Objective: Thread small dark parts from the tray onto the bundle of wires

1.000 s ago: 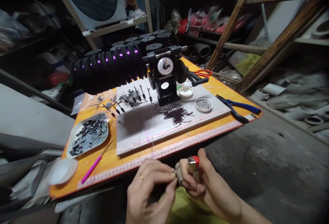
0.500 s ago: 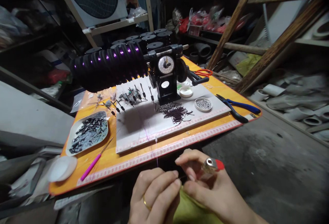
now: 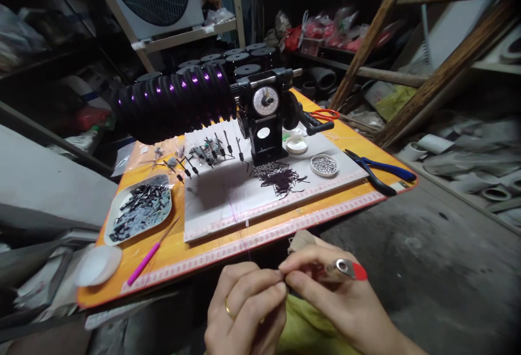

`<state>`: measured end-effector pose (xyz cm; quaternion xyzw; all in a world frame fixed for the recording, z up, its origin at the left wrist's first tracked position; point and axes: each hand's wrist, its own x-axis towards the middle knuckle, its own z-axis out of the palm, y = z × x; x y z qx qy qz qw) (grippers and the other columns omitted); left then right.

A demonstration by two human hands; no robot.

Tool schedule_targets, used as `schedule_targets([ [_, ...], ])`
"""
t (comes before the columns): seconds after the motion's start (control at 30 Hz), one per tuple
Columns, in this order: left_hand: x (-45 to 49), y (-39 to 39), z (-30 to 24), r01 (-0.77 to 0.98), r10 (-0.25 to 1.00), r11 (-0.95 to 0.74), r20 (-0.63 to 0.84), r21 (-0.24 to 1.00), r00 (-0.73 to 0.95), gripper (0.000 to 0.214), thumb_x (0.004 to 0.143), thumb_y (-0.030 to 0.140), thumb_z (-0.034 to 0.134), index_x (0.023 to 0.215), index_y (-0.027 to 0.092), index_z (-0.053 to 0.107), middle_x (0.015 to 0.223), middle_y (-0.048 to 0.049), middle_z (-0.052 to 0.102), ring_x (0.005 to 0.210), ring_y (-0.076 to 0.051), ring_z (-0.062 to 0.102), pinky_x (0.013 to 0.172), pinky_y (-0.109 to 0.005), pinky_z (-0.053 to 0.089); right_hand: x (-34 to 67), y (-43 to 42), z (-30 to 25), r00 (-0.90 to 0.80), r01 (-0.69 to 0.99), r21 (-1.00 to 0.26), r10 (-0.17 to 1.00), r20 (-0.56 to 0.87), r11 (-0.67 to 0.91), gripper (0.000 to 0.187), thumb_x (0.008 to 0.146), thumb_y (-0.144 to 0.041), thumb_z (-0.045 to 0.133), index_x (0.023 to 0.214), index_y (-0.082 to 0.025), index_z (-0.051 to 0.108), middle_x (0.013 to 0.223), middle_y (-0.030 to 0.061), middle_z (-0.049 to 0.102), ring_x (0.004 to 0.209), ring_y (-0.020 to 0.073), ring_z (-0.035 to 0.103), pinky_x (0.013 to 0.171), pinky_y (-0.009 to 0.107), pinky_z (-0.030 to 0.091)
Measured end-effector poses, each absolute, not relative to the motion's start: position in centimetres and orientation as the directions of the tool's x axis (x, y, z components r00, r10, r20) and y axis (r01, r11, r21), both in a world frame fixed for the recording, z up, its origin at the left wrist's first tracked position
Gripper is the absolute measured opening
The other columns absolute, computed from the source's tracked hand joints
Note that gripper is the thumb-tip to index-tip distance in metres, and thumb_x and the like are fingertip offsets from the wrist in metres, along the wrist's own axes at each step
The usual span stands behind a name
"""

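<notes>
Fingertips of both hands meet in front of the table's near edge. My left hand [image 3: 246, 309], with a gold ring, is closed in a pinch. A thin purple line [image 3: 245, 243] runs down from the board into it. My right hand [image 3: 340, 295] pinches at the same spot, and what lies between the fingertips is too small to make out. A small silver tool [image 3: 342, 267] with a round hole and a red end is tucked in the right hand. Beyond stands a hand-crank winder [image 3: 266, 108] carrying a row of black spools [image 3: 175, 102] with purple line.
On the white board [image 3: 220, 208] lie dark short tubes [image 3: 280, 178] and a dish of silver bits [image 3: 324, 165]. Blue-black pliers [image 3: 376, 170] lie right. A tray of small parts [image 3: 140, 208], a pink-handled needle tool [image 3: 144, 262] and a white lid [image 3: 99, 265] are left.
My right hand's fingers have closed to a pinch against the left fingertips. The silver tool in it has shifted slightly right. My left hand stays nearly in place.
</notes>
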<state>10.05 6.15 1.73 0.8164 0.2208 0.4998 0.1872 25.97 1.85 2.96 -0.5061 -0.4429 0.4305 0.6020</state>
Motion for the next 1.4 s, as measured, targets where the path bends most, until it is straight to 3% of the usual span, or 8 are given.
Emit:
schedule_targets([
  [0.2, 10.1, 6.8, 2.2, 0.121, 0.565, -0.811, 0.713, 0.573, 0.415, 0.035, 0.071, -0.008, 0.068, 0.095, 0.018, 0.064, 0.082, -0.0046, 0.073, 0.075, -0.017, 0.063, 0.064, -0.030, 0.056, 25.9, 1.8, 2.2, 0.331, -0.076, -0.994, 0.942, 0.054, 0.084, 0.016, 0.082, -0.039, 0.074, 0.076, -0.024, 0.074, 0.065, 0.0021, 0.058, 0.057, 0.0140, 0.050, 0.050, 0.026, 0.037],
  [0.33, 10.2, 7.0, 2.5, 0.095, 0.593, -0.787, 0.705, 0.610, 0.388, 0.035, 0.069, -0.008, 0.066, 0.092, 0.020, 0.063, 0.078, -0.0035, 0.072, 0.070, -0.018, 0.065, 0.060, -0.031, 0.056, 26.4, 1.6, 1.9, 0.286, -0.133, -0.989, 0.958, 0.026, 0.067, 0.018, 0.084, -0.040, 0.073, 0.082, -0.023, 0.071, 0.070, 0.0007, 0.053, 0.057, 0.0110, 0.042, 0.049, 0.025, 0.031],
  [0.43, 10.1, 7.2, 2.5, 0.107, 0.590, -0.792, 0.710, 0.601, 0.385, 0.032, 0.071, -0.005, 0.066, 0.091, 0.019, 0.063, 0.078, -0.0037, 0.073, 0.068, -0.017, 0.066, 0.060, -0.031, 0.057, 26.6, 1.7, 1.9, 0.139, -0.356, -0.934, 0.986, -0.088, -0.033, 0.044, 0.081, -0.063, 0.066, 0.080, -0.019, 0.067, 0.068, -0.0010, 0.046, 0.051, 0.0077, 0.027, 0.044, 0.024, 0.019],
  [0.53, 9.5, 7.3, 2.4, 0.168, 0.509, -0.852, 0.714, 0.495, 0.481, 0.031, 0.073, -0.003, 0.067, 0.096, 0.018, 0.064, 0.082, -0.0061, 0.075, 0.072, -0.018, 0.067, 0.062, -0.031, 0.058, 26.3, 1.9, 1.9, -0.037, -0.609, -0.774, 0.982, -0.188, -0.171, 0.072, 0.078, -0.085, 0.041, 0.065, -0.015, 0.057, 0.061, -0.0028, 0.039, 0.048, 0.0063, 0.020, 0.044, 0.023, 0.013],
  [0.63, 9.0, 7.1, 2.2, 0.222, 0.437, -0.898, 0.706, 0.380, 0.558, 0.028, 0.077, 0.000, 0.068, 0.101, 0.015, 0.065, 0.087, -0.0093, 0.076, 0.078, -0.020, 0.066, 0.067, -0.031, 0.059, 25.8, 1.9, 1.4, -0.148, -0.655, -0.705, 0.961, -0.232, -0.272, 0.069, 0.083, -0.079, 0.041, 0.055, -0.017, 0.045, 0.052, -0.0066, 0.030, 0.044, 0.0049, 0.015, 0.044, 0.023, 0.009],
  [0.93, 9.3, 7.2, 2.4, 0.197, 0.379, -0.923, 0.686, 0.331, 0.622, 0.020, 0.082, 0.004, 0.065, 0.100, 0.012, 0.064, 0.084, -0.0106, 0.075, 0.079, -0.021, 0.065, 0.070, -0.033, 0.057, 25.3, 1.8, 0.4, -0.267, -0.663, -0.581, 0.874, -0.405, -0.472, 0.064, 0.076, -0.075, 0.055, 0.051, -0.019, 0.036, 0.043, -0.0106, 0.023, 0.040, 0.0029, 0.011, 0.041, 0.019, 0.004],
  [1.2, 10.1, 7.3, 2.8, 0.137, 0.566, -0.784, 0.608, 0.605, 0.557, 0.029, 0.074, -0.008, 0.064, 0.090, 0.016, 0.060, 0.081, -0.0059, 0.069, 0.077, -0.017, 0.064, 0.069, -0.029, 0.055, 25.2, 1.9, -0.2, -0.284, -0.692, -0.537, 0.865, -0.413, -0.483, 0.066, 0.082, -0.077, 0.045, 0.053, -0.018, 0.036, 0.045, -0.0103, 0.025, 0.041, 0.0018, 0.009, 0.041, 0.018, 0.004],
  [1.4, 10.8, 7.0, 2.9, 0.122, 0.797, -0.458, 0.346, 0.881, 0.495, 0.017, 0.081, 0.001, 0.061, 0.078, 0.018, 0.061, 0.076, -0.0021, 0.066, 0.074, -0.016, 0.064, 0.067, -0.028, 0.052, 25.2, 2.0, -0.3, -0.273, -0.708, -0.522, 0.866, -0.419, -0.476, 0.062, 0.083, -0.071, 0.049, 0.054, -0.018, 0.037, 0.045, -0.0104, 0.028, 0.039, 0.0007, 0.010, 0.040, 0.016, 0.004],
])
